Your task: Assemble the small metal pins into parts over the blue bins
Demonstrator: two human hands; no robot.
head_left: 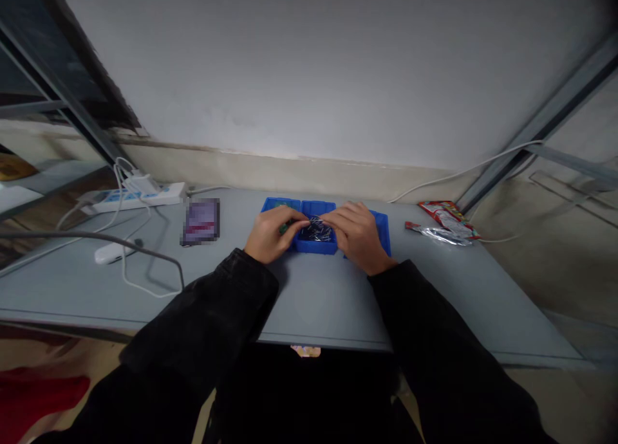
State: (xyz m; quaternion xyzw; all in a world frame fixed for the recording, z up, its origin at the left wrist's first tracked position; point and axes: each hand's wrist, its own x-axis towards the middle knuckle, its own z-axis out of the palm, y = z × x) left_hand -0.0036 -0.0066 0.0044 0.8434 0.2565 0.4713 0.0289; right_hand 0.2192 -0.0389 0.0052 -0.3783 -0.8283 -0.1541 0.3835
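Three blue bins stand side by side on the table. The middle bin [315,246] holds many small dark pieces with thin silvery pins [318,230]. Green items [284,226] show partly in the left bin [270,203], much of which my left hand covers. My left hand [273,232] pinches thumb and fingers together over the left side of the middle bin. Opposite it, my right hand [355,233] is also pinched, close to the left fingertips. Whatever lies between the fingertips is too small to make out. The right bin [383,231] is largely hidden behind my right hand.
On the left are a white power strip [140,198] with cables, a white device [114,252] and a purple packet-like item [201,221], blurred out. A red wrapper [450,217] and a silvery wrapper [444,235] lie at right. A wall borders the table's back.
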